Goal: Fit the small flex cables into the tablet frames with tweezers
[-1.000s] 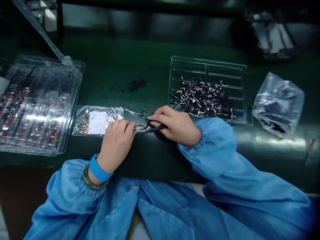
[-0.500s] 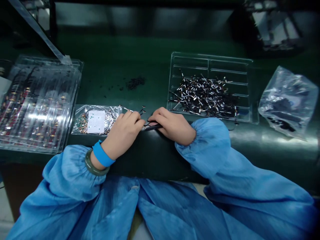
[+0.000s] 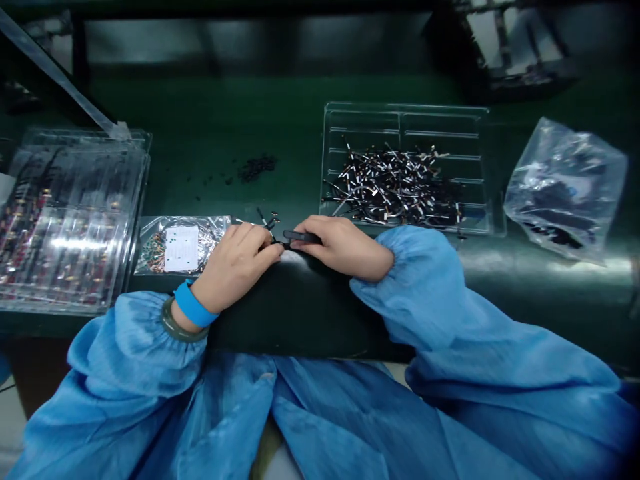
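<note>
Tweezers [image 3: 299,236] sit pinched in your right hand [image 3: 345,245], tips pointing left toward the small wired part [image 3: 269,223] that your left hand [image 3: 234,267] pins with closed fingertips near the front edge of the tabletop [image 3: 225,133]. It looks like fine fitting work on that one piece, midway through; what comes next probably calls for a steady tip and a firm hold from the left. Both wrists rest low, hands nearly touching, knuckles up. Just left lies a small plastic bag [image 3: 180,245]; behind your right hand a clear tray [image 3: 405,120] holds a heap of similar pieces.
</note>
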Tool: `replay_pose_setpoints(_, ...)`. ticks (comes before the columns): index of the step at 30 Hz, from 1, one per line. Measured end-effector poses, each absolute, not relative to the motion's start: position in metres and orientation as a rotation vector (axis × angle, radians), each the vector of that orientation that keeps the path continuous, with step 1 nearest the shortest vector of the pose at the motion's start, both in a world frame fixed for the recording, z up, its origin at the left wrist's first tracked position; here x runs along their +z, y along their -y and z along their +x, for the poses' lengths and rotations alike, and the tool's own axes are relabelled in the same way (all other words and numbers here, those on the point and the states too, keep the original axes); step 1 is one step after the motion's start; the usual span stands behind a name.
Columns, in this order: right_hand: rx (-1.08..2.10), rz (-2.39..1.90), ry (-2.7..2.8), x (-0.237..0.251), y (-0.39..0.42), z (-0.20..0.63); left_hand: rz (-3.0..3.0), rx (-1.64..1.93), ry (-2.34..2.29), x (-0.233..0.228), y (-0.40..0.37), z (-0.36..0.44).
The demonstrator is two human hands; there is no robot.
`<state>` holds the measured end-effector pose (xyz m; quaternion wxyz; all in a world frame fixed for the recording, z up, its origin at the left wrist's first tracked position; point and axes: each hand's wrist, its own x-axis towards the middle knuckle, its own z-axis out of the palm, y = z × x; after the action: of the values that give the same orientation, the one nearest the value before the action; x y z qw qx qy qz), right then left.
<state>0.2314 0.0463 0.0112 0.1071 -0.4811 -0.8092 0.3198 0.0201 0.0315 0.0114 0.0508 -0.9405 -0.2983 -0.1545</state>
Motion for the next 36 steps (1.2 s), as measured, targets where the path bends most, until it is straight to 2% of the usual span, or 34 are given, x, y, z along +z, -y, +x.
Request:
replay_pose_setpoints(8,1.225,-1.552,2.307,0.033,-0.053,0.242,-2.962,-0.686,1.249,0.009,-0.032,0.016)
replay_pose_setpoints(14,1.267,-1.541,2.237,0.027,-0.053,0.239,-3.023,-0.606,1.499,0.003,-0.025,0.025)
replay_pose_setpoints(19,1.284,-1.519,2.203,0.025,-0.054,0.242,-2.972,-0.573,1.436,0.002,-0.017,0.034)
replay_pose_setpoints(25,1.037,-1.574,2.318,0.019,-0.052,0.233,-2.848,-0.637,1.211,0.003,-0.024,0.025)
replay_pose_setpoints(30,0.797,-1.593,2.430,0.024,-0.052,0.228,-2.854,-0.496,0.883,0.004,-0.032,0.015)
replay_pose_setpoints(36,0.532,-1.604,2.349,0.037,-0.093,0.223,-2.861,-0.522,0.953,0.003,-0.030,0.012)
